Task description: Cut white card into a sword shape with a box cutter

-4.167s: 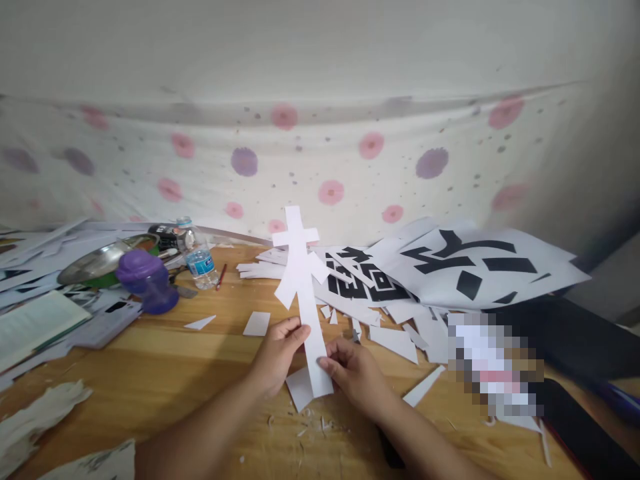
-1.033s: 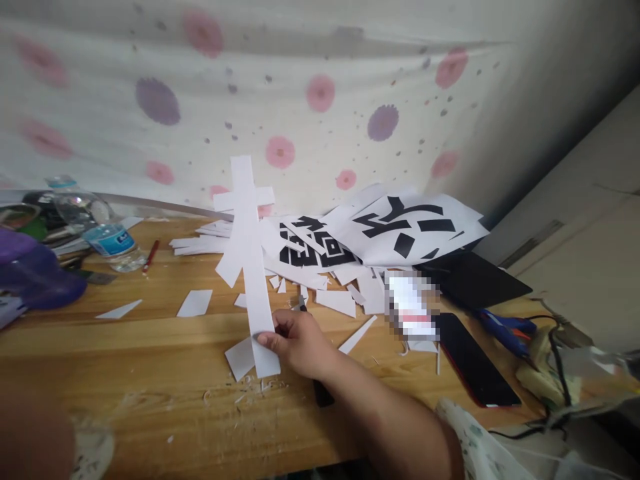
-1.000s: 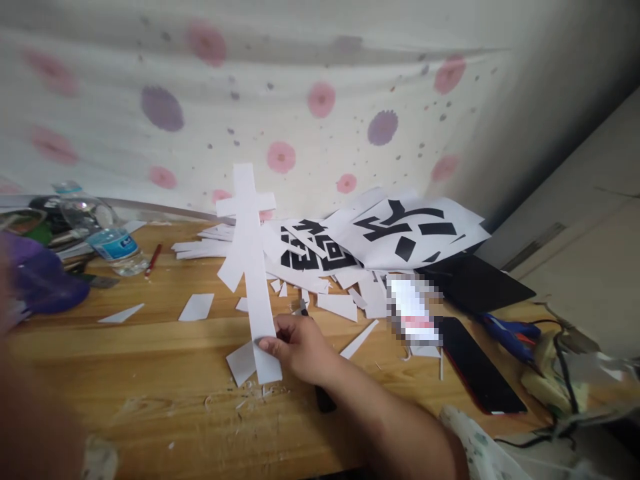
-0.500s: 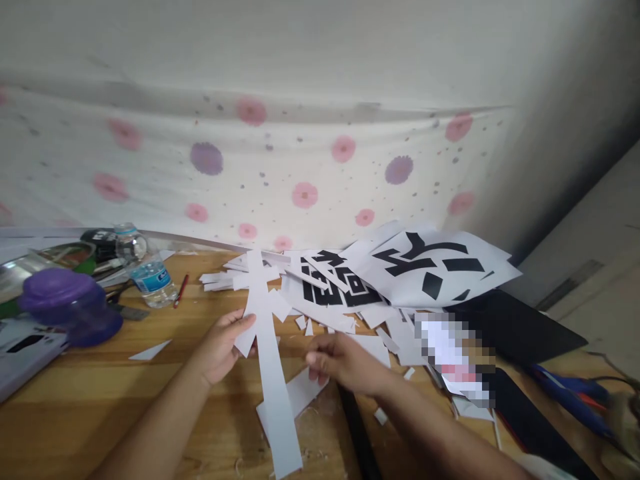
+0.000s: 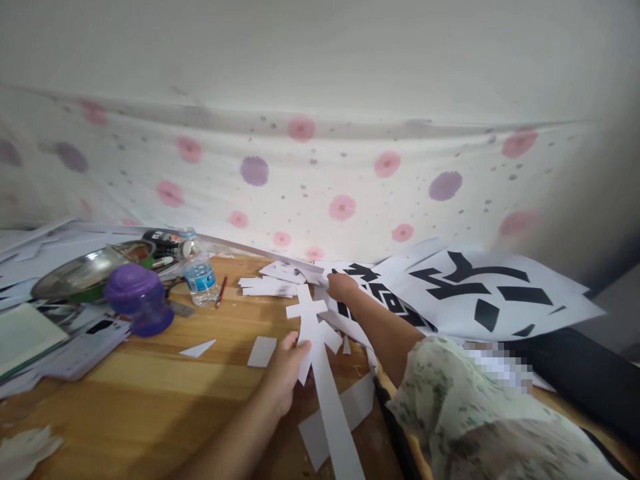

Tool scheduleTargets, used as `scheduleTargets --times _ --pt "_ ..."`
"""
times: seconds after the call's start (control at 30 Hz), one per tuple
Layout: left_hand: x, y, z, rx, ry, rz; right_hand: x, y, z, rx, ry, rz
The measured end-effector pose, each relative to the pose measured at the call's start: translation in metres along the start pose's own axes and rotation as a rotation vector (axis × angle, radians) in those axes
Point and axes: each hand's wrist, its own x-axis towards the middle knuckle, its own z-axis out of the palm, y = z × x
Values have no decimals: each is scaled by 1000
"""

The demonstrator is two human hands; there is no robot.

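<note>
My left hand [image 5: 287, 367] is closed on a white cut-out [image 5: 311, 320], a long board-like strip with a crossbar and slanted side arms. Its thumb lies on top of the left side arm. My right hand [image 5: 343, 287] reaches to the back, over the edge of the white pieces beside the printed sheets [image 5: 390, 293]. The fingers there are curled together, and what they grip, if anything, is hidden. Under the lower end of the cut-out lies a flat white piece [image 5: 357, 400]. A small white rectangle [image 5: 262, 351] rests left of my left hand.
Left of the work stand a water bottle [image 5: 200, 277], a purple lidded container [image 5: 137, 300] and a metal pan [image 5: 75, 273]. A red pencil [image 5: 221, 292] and white strips [image 5: 267, 287] lie near the back. A large sheet with black shapes [image 5: 480, 287] curls up at right.
My right hand has moved from beside the lower part of the cut-out to the pile at the back. The view has turned left. My left hand keeps hold of the cut-out.
</note>
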Motion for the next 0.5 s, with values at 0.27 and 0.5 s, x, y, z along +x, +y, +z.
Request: scheduleTargets --times 0.27,0.5 --pt "1 7 -4 32 89 -60 -17 19 -22 245 -154 75" --pt "-6 6 0 10 61 -86 -134 46 -36 483 -53 48"
